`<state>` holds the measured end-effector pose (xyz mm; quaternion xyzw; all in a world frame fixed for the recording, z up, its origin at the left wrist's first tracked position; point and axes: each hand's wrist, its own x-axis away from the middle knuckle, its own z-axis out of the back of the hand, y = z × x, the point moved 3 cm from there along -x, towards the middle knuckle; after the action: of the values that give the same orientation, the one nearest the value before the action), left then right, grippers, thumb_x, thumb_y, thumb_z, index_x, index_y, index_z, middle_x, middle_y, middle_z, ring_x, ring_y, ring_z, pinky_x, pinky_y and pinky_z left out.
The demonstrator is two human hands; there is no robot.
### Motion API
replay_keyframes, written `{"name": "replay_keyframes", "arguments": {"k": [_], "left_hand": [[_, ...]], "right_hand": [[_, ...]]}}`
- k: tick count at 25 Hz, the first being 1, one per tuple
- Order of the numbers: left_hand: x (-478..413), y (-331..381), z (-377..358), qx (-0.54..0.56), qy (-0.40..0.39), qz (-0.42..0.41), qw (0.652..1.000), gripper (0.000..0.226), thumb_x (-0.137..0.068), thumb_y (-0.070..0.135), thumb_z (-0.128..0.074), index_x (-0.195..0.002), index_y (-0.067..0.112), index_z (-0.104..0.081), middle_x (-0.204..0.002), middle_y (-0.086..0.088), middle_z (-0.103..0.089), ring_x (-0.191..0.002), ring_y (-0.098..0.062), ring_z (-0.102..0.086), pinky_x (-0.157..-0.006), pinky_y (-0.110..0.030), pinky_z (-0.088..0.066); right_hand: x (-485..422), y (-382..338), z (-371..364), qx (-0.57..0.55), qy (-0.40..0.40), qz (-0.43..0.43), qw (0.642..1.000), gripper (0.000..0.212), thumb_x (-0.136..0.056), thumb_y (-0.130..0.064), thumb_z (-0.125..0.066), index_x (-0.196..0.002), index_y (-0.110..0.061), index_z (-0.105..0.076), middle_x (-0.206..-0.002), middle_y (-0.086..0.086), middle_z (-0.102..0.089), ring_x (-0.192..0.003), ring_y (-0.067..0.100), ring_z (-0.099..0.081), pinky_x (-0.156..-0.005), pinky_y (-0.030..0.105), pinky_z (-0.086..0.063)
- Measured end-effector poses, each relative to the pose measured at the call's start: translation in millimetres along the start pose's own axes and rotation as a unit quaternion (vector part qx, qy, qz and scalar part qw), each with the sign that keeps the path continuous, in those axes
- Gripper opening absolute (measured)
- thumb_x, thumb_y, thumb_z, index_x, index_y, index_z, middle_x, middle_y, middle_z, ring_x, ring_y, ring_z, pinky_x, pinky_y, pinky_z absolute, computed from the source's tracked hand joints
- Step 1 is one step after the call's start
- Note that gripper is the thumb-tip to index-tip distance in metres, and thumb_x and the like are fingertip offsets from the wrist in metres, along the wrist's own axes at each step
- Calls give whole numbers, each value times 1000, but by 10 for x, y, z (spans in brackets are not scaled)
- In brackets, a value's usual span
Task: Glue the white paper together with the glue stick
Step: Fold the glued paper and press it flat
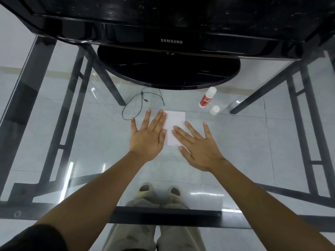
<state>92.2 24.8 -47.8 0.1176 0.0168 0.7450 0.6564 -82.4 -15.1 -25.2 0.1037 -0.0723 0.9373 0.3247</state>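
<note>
The white paper [175, 124] lies flat on the glass tabletop in the middle of the head view. My left hand [148, 136] rests flat at the paper's left edge, fingers spread, fingertips touching the paper. Flat on the lower right part of the paper lies my right hand [197, 145], its fingers apart and covering that corner. Neither hand holds anything. The glue stick [206, 97], red and white, lies on the glass beyond the paper to the right. Its white cap [214, 109] stands apart, just beside it.
A black Samsung monitor [171, 41] on a round black base [168, 73] stands at the back of the glass table [72, 115]. A thin black cable [143, 100] loops left of the paper. Black table frame bars [163, 214] show through the glass.
</note>
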Motion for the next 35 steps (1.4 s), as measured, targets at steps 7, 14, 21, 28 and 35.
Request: {"name": "replay_keyframes", "arguments": {"k": [7, 14, 21, 28, 35], "left_hand": [[0, -11, -26, 0, 8, -1, 1000, 52, -94, 46, 4, -142, 32, 15, -149, 19, 15, -143, -17, 13, -110, -58, 0], [-11, -10, -19, 5, 3, 1, 1000, 54, -94, 45, 2, -145, 30, 9, -149, 18, 15, -143, -17, 13, -110, -59, 0], [-5, -1, 4, -1, -3, 2, 1000, 54, -94, 45, 2, -145, 29, 7, -155, 15, 5, -143, -18, 13, -110, -59, 0], [-3, 7, 18, -2, -9, 1, 1000, 55, -94, 45, 1, -146, 28, 7, -156, 14, 3, -143, -19, 12, -110, -58, 2], [5, 7, 15, -8, -2, 2, 1000, 55, -94, 45, 3, -146, 28, 5, -156, 14, 2, -143, -19, 12, -110, -58, 1]], "right_hand": [[-70, -94, 11, -19, 15, 10, 1000, 56, -95, -42, -7, -148, -21, -8, -155, -6, -9, -141, 10, 7, -108, 44, 23], [-265, 85, 112, -43, 32, -72, 996, 56, -96, -40, -7, -148, -19, -5, -157, -6, -7, -143, 8, 8, -108, 38, 26], [-360, 115, 88, -54, 42, -94, 993, 52, -98, -34, -9, -148, -21, -3, -157, -8, -7, -144, 10, 5, -109, 38, 21], [-314, 7, 41, -51, 33, -59, 996, 52, -97, -33, -12, -148, -23, -5, -157, -10, -6, -143, 10, 8, -109, 42, 20], [-273, -108, 43, -45, 35, -78, 995, 54, -97, -35, -9, -148, -20, -1, -158, -5, -2, -143, 13, 11, -109, 43, 21]]}}
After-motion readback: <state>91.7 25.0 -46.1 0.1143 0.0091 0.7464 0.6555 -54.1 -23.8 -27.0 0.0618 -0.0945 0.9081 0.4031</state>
